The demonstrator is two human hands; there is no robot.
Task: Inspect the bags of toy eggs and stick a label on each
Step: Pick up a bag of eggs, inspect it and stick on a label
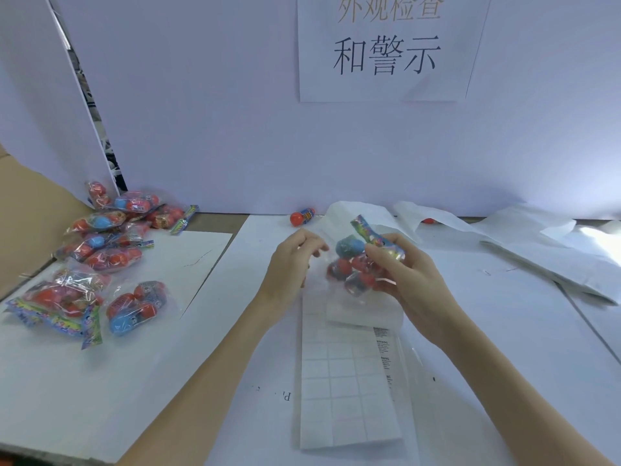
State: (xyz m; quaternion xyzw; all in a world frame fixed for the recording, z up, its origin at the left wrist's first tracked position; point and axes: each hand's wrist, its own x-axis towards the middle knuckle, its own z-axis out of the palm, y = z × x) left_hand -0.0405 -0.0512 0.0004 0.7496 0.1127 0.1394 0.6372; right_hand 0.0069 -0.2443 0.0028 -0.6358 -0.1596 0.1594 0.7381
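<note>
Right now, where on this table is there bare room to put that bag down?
Bare table lies right of the label sheet, below the crumpled backing paper. Another bare stretch lies between the label sheet and the pile of bags. The left side is crowded. The right hand holds the bag.

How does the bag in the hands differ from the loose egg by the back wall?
The held bag is up off the table, gripped by the right hand, with the left hand at its edge; the loose egg lies on the table, untouched. The held bag packs several eggs in clear film under a printed header; the loose egg is single and unwrapped. Both show orange-red and blue.
</note>
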